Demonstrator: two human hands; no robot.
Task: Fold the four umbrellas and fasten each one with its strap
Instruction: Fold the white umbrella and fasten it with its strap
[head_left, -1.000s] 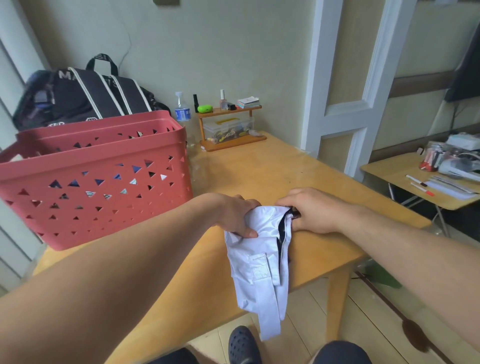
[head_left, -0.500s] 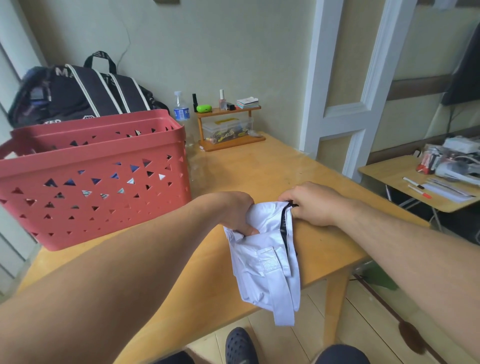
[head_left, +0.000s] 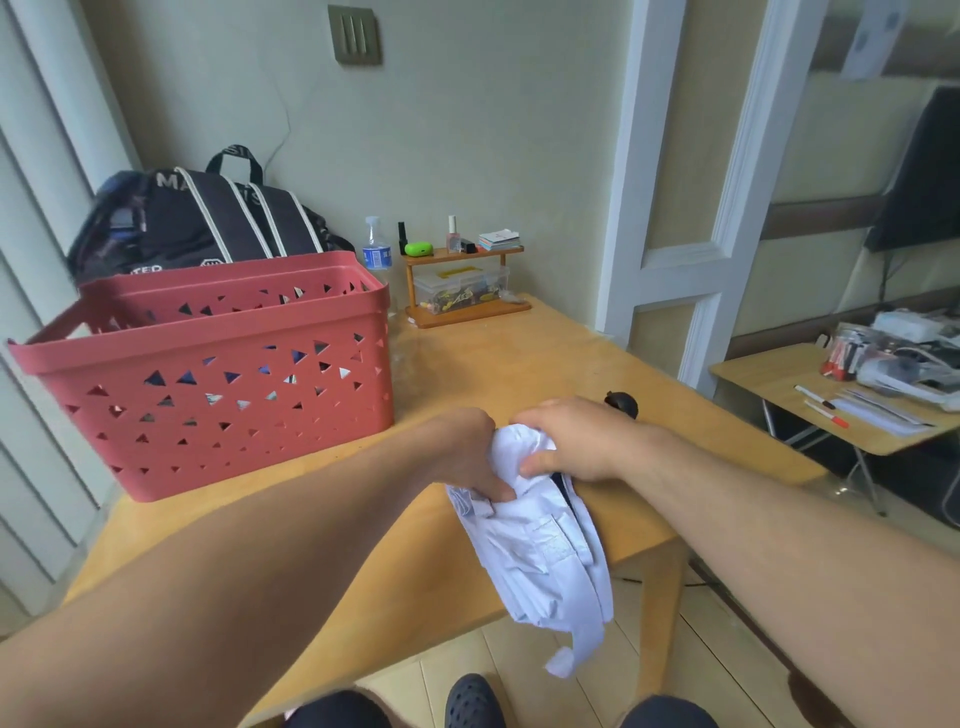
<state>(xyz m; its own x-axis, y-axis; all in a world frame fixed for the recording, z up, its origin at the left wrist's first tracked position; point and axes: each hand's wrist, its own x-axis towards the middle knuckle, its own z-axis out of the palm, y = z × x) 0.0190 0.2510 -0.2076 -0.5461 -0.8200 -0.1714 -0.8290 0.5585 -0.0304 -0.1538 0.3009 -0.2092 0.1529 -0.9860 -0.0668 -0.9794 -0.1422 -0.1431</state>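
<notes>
Hands first: our left hand (head_left: 475, 457) pinches the white canopy of the umbrella (head_left: 540, 540) from the left, thumb on top, and our right hand (head_left: 576, 441) curls over the bunched top end with its thumb pressed into the cloth. Both grips are closed on the fabric, neither spread. The umbrella lies across the near edge of the worktop (head_left: 519, 364), its upper end on the wood and its lower half hanging over toward the floor. A dark knob (head_left: 622, 404), probably the handle end, shows just past the right hand.

We judge the step in hand to be gathering and tightening the canopy folds before the strap goes round. To do it well we should keep the pleats lying one way, twist the bundle with the right hand while the left hand holds the cloth snug, and not let the hanging half loosen. A white band (head_left: 571, 657) dangles at the lowest end; we take it for the strap, though we cannot tell how it fastens. It should be brought up and wrapped only once the roll is tight.

Around us, the red basket (head_left: 208, 384) stands to the left, near but apart from the hands; coloured shapes show through its holes, but we cannot tell what they are. A black bag (head_left: 208, 218), a spray bottle (head_left: 376, 249) and a small wooden shelf (head_left: 462, 280) sit well back. Nothing blocks the hands; the overhang is the main risk.
</notes>
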